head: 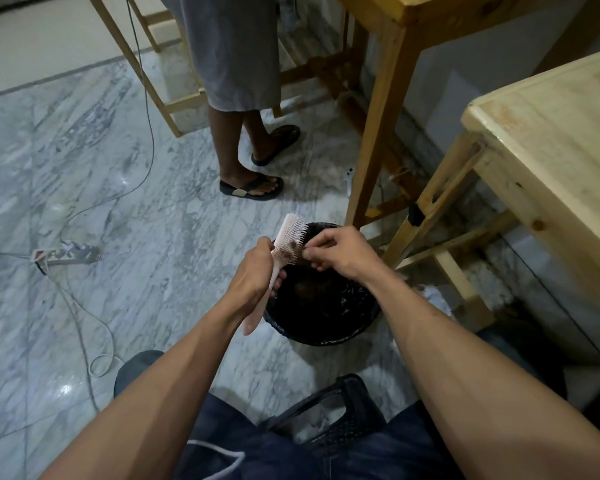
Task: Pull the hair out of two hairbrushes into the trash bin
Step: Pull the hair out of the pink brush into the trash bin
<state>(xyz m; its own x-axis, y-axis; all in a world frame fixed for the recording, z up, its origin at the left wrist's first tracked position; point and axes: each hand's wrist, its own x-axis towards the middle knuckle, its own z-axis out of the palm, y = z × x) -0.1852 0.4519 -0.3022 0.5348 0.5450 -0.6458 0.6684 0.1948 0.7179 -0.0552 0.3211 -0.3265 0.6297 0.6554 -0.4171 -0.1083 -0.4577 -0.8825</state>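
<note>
My left hand grips the handle of a pale pink hairbrush, held upright over the left rim of a black-lined trash bin. The bristles face right, with small brown tufts of hair caught among them. My right hand sits just right of the brush head, its fingertips pinched on a bit of hair at the bristles, above the bin's opening. A clump of brown hair lies inside the bin. Only one hairbrush is in view.
Another person stands in sandals beyond the bin. Wooden table legs rise right behind the bin, and a wooden tabletop is at right. A power strip and cables lie on the marble floor at left. A black stool is between my knees.
</note>
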